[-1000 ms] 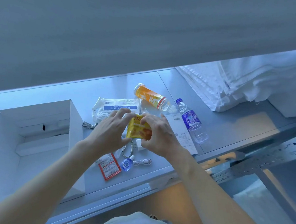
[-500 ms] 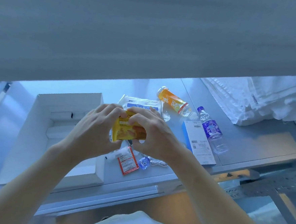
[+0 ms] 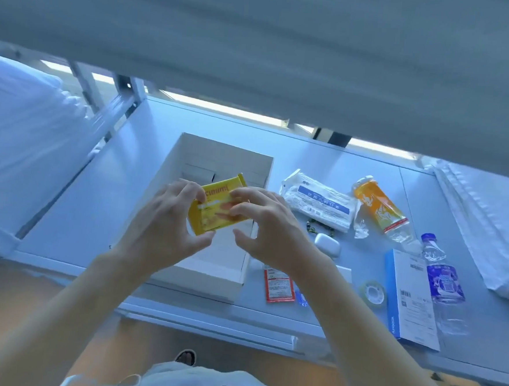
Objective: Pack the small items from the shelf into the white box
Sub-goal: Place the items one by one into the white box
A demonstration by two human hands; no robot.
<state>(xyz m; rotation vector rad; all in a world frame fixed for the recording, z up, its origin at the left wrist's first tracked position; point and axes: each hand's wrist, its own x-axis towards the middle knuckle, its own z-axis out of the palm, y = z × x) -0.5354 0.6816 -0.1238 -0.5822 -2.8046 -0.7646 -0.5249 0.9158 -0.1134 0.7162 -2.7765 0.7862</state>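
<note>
A folded white cloth point(image 3: 19, 134) lies at the far left. On the shelf point(image 3: 90, 199) stands the open white box point(image 3: 211, 274). Above it the left hand point(image 3: 166, 229) pinches the yellow packet point(image 3: 216, 202) between thumb and curled fingers. The right hand point(image 3: 269, 224) touches the packet's right edge with its fingertips, the fingers loosely spread. To the right lie a red sachet point(image 3: 279, 286), a white case point(image 3: 328, 243), a mask pack point(image 3: 319, 201), an orange bottle point(image 3: 380, 210), a tape roll point(image 3: 372, 293), a flat blue-edged box point(image 3: 411, 303) and a water bottle point(image 3: 443, 278).
</note>
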